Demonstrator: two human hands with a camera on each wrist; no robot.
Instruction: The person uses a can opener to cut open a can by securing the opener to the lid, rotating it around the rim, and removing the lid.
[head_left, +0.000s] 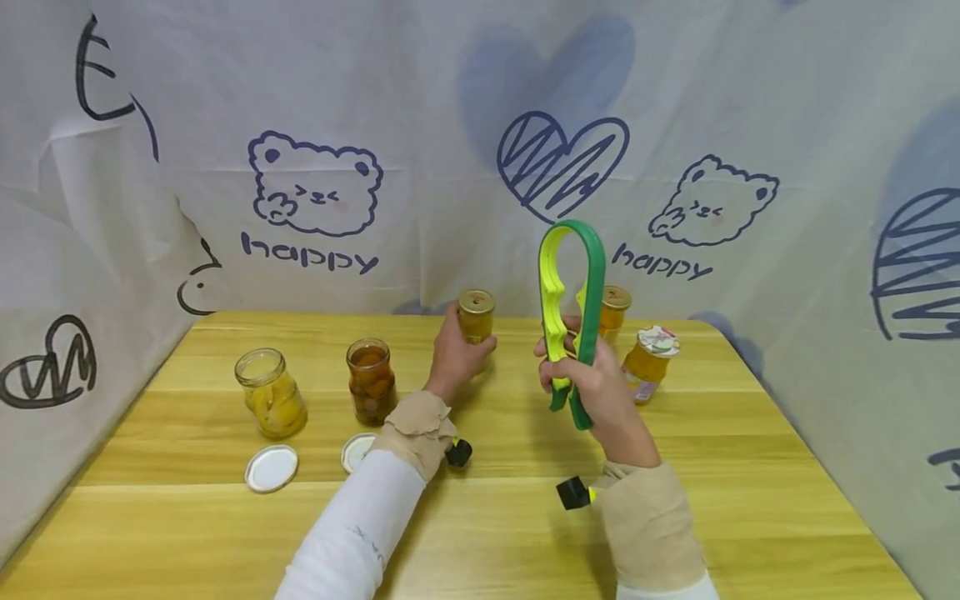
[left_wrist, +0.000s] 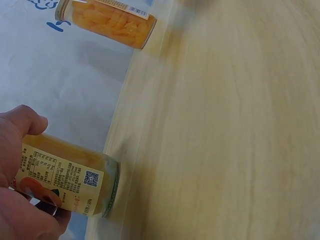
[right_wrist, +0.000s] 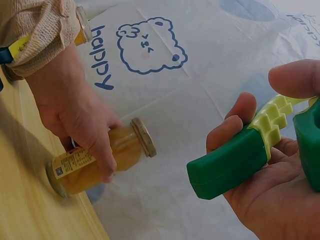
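Observation:
My left hand (head_left: 455,354) grips a lidded glass jar of yellow fruit (head_left: 477,315) near the table's back edge. In the right wrist view the fingers wrap the middle of this jar (right_wrist: 125,150), below its gold lid. Its label and QR code face the left wrist camera. My right hand (head_left: 600,387) holds a green and yellow jar opener (head_left: 592,292) upright, loop at the top, above the table. Close up, the right fingers curl round one green handle (right_wrist: 230,162) with the thumb over the other. The opener is apart from every jar.
An open jar of yellow fruit (head_left: 273,400) and an open jar of dark fruit (head_left: 372,383) stand at left. Two white-faced lids (head_left: 272,468) lie before them. Behind my right hand stand an orange jar (head_left: 615,307) and one with a patterned lid (head_left: 648,362). A printed cloth (head_left: 442,208) hangs behind.

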